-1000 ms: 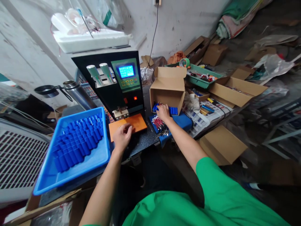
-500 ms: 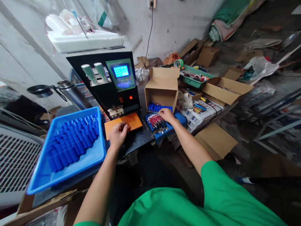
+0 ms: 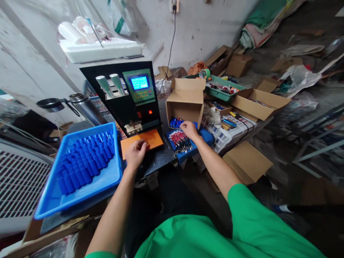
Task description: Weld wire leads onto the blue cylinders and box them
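Note:
My left hand (image 3: 136, 153) rests over the near edge of an orange board (image 3: 152, 139), in front of a black machine (image 3: 107, 104) with a lit screen. Its fingers are curled and the thumb is close to them; anything inside the grip is hidden. At the far edge of a bundle of red and black wires (image 3: 179, 140), my right hand (image 3: 189, 129) has its fingertips pressed together. What they pinch is too small to make out. Just behind that hand, blue cylinders (image 3: 175, 122) lie in an open cardboard box (image 3: 187, 96).
To the left, a blue tray (image 3: 77, 200) carries rows of blue cylinders. A steel flask (image 3: 87, 109) stands behind it. On the right are a green tray (image 3: 228, 94) of parts, an open carton (image 3: 258, 102) and a white plastic basket (image 3: 221, 138).
The view has shifted slightly, moving the machine and blue tray a little rightward in the picture. My right hand stays by the wires, and my left hand remains over the orange board.

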Motion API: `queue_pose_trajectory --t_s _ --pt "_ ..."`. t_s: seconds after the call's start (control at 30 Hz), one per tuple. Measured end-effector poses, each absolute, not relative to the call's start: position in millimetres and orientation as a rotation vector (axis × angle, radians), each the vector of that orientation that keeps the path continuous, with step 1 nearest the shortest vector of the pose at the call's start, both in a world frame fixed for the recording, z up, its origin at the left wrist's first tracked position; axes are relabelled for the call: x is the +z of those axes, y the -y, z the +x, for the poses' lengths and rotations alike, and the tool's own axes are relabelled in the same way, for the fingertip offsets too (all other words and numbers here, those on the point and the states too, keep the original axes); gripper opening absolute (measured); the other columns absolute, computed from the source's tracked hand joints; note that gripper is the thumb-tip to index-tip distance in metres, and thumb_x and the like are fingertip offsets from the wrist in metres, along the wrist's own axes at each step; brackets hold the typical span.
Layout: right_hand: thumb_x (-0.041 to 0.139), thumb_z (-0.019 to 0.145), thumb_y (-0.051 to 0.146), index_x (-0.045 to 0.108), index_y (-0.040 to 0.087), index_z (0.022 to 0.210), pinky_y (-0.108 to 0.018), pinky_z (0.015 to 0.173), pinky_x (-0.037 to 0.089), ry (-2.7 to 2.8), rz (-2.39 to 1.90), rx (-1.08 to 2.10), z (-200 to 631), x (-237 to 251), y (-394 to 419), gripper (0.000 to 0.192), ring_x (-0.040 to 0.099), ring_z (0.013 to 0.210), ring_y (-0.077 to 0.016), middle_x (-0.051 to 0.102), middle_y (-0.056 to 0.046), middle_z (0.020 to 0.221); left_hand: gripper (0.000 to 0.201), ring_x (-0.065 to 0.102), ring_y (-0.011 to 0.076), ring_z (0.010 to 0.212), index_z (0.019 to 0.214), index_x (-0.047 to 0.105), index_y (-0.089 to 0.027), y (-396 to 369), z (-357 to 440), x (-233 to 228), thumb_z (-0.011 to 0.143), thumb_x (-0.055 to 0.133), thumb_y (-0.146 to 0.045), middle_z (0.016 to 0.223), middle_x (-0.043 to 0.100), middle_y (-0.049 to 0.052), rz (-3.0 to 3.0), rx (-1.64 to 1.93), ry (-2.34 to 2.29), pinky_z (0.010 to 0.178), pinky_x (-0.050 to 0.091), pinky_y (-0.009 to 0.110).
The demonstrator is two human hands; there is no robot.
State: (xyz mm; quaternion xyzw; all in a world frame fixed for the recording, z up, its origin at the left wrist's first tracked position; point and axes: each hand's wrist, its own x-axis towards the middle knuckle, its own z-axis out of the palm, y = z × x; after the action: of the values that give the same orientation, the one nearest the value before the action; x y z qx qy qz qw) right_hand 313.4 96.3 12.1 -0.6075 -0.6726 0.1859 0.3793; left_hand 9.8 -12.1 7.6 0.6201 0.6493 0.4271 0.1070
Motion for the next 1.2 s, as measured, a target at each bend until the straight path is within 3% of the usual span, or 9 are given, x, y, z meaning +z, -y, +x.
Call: queue_pose_trajectory --t_s 0.17,0.33,0.53,0.73,1.0,1.2 --pt "0.068 0.079 0.038 0.068 0.017 0.076 -0.025 0.064 0.046 1.284 -1.201 0.736 315 27 -97 0.022 0.056 0.064 -0.0137 0.063 0.001 0.067 0.04 0.068 0.0206 0.079 0.104 0.075 -0.02 12 10 7 0.086 0.058 -0.052 0.097 0.077 0.007 1.8 1.258 -1.928 0.073 0.051 0.031" --pt "0.084 0.063 0.047 0.064 0.019 0.076 -0.018 0.043 0.026 1.036 -0.867 1.214 294 50 -71 0.037 0.039 0.049 -0.0061 0.045 0.008 0.056 0.04 0.07 0.0205 0.083 0.104 0.075 -0.02 11 7 8 0.085 0.061 -0.053 0.1 0.077 0.006 1.795 1.275 -1.847 0.079 0.053 0.032" --pt "0.089 0.062 0.042 0.063 0.019 0.077 -0.016 0.041 0.022 0.955 -0.695 1.509 247 55 -17 0.037 0.038 0.05 -0.0051 0.045 0.007 0.059 0.048 0.072 0.0215 0.087 0.108 0.074 -0.016 34 19 15 0.083 0.066 -0.056 0.103 0.077 0.011 1.613 1.444 -1.564 0.081 0.058 0.035" --pt "0.086 0.062 0.041 0.06 0.02 0.075 -0.018 0.041 0.022 0.885 -0.699 1.653 198 37 25 0.036 0.037 0.05 -0.0057 0.043 0.007 0.057 0.037 0.073 0.0208 0.091 0.108 0.074 -0.02 69 58 23 0.084 0.072 -0.048 0.103 0.076 0.009 1.681 1.676 -1.402 0.089 0.059 0.038" --pt "0.084 0.062 0.044 0.061 0.019 0.073 -0.018 0.041 0.024 0.87 -0.741 1.702 167 20 48 0.036 0.037 0.049 -0.0059 0.047 0.006 0.056 0.027 0.072 0.0218 0.093 0.097 0.077 -0.022 81 53 14 0.087 0.069 -0.046 0.096 0.076 0.007 1.577 1.727 -1.44 0.09 0.058 0.04" --pt "0.083 0.065 0.047 0.061 0.019 0.072 -0.019 0.042 0.027 0.965 -0.781 1.66 162 15 56 0.036 0.037 0.046 -0.0061 0.046 0.007 0.051 0.025 0.07 0.018 0.081 0.091 0.074 -0.019 87 51 8 0.082 0.072 -0.043 0.086 0.075 0.006 1.365 1.765 -1.462 0.081 0.058 0.035"
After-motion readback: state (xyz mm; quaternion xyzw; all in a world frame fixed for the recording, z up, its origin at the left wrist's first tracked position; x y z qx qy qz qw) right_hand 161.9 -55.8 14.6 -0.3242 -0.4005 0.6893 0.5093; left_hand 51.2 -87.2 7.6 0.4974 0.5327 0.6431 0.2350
